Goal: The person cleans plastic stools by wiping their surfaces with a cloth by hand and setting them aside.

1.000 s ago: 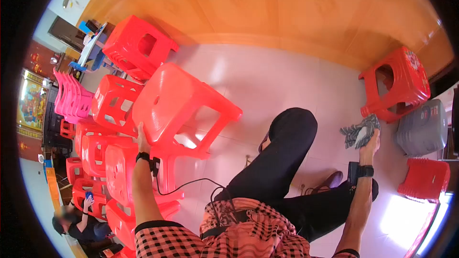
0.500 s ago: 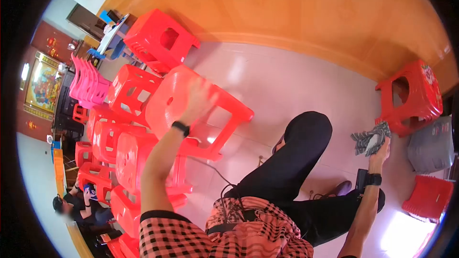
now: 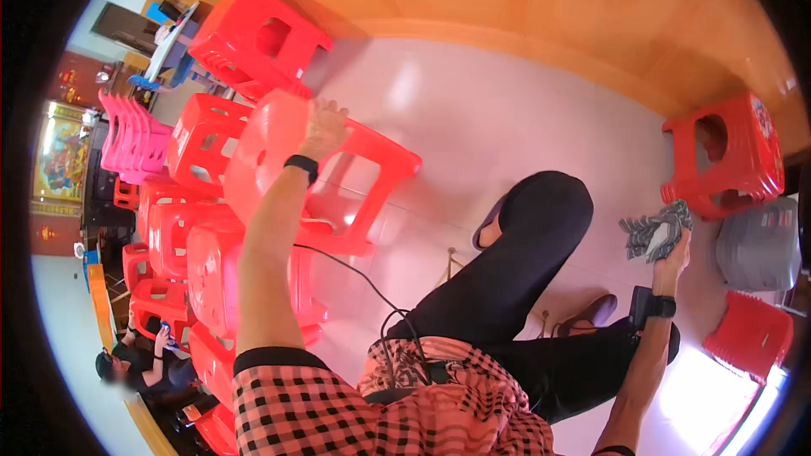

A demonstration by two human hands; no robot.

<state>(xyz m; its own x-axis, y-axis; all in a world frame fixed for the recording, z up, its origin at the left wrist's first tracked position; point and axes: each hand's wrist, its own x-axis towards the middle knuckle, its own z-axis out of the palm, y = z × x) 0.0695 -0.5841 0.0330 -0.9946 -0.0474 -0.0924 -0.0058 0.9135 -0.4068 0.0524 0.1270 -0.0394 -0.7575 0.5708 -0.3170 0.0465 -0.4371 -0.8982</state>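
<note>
My left hand point(image 3: 324, 128), with a black band on its wrist, lies at the edge of a red plastic stool's seat point(image 3: 263, 131). Its fingers look spread, reaching past the rim; whether they press on it I cannot tell. The stool stands upright, the nearest of a crowd of similar ones. Off to the right, my right hand point(image 3: 673, 260) is closed around a crumpled grey-and-white patterned cloth point(image 3: 657, 231), held in the air beyond my knee. A watch-like band and a small black device sit on that wrist.
Several red stools point(image 3: 213, 274) crowd the left, near stacked pink chairs point(image 3: 135, 137). An orange wall point(image 3: 507, 0) runs behind. Another red stool point(image 3: 735, 156), a grey bin point(image 3: 759, 245) and a red stool point(image 3: 750, 333) line the right. A seated person point(image 3: 148, 367) is lower left.
My left hand has slid from over the seat to its far edge. The view has shifted, moving the stools left and up. My right hand still grips the cloth.
</note>
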